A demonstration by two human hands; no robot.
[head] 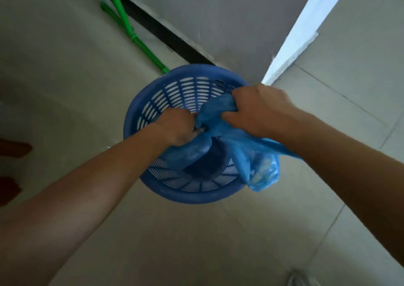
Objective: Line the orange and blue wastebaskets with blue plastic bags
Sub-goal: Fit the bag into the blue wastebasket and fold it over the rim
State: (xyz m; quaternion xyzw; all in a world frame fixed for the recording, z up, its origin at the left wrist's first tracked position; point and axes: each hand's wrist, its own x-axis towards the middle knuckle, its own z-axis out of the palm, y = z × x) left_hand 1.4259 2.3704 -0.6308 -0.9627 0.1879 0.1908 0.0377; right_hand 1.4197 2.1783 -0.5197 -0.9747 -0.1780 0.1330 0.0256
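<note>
While the blue wastebasket (185, 189) stands on the tiled floor (218, 242) near a green broom (122, 21), left hand (177, 128) and right hand (258, 108) both clench the crumpled blue plastic bag (247, 152) over its mouth; part drapes over the right rim.

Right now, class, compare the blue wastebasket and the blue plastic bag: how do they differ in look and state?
The blue wastebasket is rigid, round and slotted; the blue plastic bag is soft, crumpled and translucent. The wastebasket stands on the floor, while the bag is gripped by the left hand and right hand, bunched over the opening with one part hanging outside the rim. Both are blue.
</note>
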